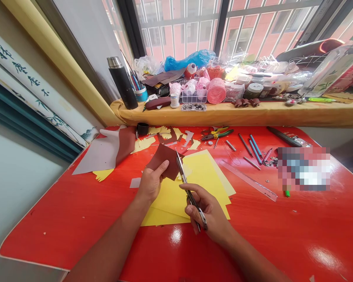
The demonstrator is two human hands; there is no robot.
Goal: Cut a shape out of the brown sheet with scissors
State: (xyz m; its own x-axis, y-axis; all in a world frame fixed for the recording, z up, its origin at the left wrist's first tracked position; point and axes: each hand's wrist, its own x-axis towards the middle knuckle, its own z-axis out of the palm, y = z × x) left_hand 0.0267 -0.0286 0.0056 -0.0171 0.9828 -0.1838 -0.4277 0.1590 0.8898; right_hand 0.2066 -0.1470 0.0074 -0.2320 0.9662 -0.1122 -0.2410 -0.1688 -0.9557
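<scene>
A barred window [223,27] filled the far side of the view, and below it ran a sill under a mustard-yellow cloth [253,119], crowded with bags, tape rolls and a black vacuum flask [122,83]. Nearer lay the glossy red worktop [48,221], and on it a stack of yellow card sheets [167,215] sat under the hands, with a large grey-and-brown sheet [104,154] off to the left. A clear plastic ruler [248,180] lay aslant to the right, near a scatter of pencils [254,148] and a pair of pliers with yellow and green handles [217,133]; part of that area was pixelated and could not be read.

The left hand [151,182] held a small dark-brown card piece [164,162] pinched between thumb and fingers, just above the yellow stack, clear of the worktop. The right hand [207,213] was closed around the scissors [191,194], fingers through the handles, with the blades up against the piece's right edge — whether they had bitten into it could not be told.

The piece looked light and thin, likely to flex if held far from the blades — so a pinch close to the edge suited it.
</scene>
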